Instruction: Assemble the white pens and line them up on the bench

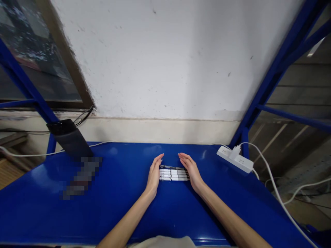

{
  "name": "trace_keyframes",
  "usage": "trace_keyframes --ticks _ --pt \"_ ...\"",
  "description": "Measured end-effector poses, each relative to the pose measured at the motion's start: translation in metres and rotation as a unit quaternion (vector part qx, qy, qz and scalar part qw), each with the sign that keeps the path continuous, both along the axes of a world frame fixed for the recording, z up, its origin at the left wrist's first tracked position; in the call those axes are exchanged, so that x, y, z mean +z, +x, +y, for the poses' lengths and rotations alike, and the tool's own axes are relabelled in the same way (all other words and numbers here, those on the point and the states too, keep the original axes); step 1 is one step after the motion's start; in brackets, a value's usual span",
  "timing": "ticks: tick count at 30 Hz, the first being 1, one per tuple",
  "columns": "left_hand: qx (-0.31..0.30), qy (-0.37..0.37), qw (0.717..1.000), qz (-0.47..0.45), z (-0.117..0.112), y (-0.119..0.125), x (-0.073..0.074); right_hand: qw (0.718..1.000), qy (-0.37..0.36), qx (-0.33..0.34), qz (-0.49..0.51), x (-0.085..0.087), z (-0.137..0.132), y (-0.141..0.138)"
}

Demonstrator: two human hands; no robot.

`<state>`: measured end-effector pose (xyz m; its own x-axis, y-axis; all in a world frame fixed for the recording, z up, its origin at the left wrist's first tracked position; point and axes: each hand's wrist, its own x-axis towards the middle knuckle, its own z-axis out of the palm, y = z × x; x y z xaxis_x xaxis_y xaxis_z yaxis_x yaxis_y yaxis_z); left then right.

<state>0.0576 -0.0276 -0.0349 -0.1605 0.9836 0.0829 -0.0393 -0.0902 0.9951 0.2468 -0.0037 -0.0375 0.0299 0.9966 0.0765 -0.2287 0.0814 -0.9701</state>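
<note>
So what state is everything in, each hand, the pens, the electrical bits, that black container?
Left hand: open, fingers extended, at the pens' left ends.
Right hand: open, fingers extended, at their right ends.
Pens: lying side by side.
Power strip: lying flat, one plug visible.
Plug: inserted.
Black container: standing; open or closed, unclear.

The wall (pixel 144 69) is bright, with a soft gray shadow (pixel 200 55) toward one o'clock; the counter (pixel 43 179) shines at eight o'clock; the edges look stretched and blurry.
</note>
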Motion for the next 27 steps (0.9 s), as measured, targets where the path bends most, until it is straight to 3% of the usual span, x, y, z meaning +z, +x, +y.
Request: trace_keyframes --ticks 14,27 --pt "-0.013 0.021 0.999 0.024 0.09 0.012 -0.001 0.997 0.026 -0.063 0.034 -0.001 0.091 0.005" --pt "-0.076 0.019 0.985 0.15 0.103 0.006 -0.002 0.996 0.045 -0.042 -0.069 -0.01 0.099 0.008"
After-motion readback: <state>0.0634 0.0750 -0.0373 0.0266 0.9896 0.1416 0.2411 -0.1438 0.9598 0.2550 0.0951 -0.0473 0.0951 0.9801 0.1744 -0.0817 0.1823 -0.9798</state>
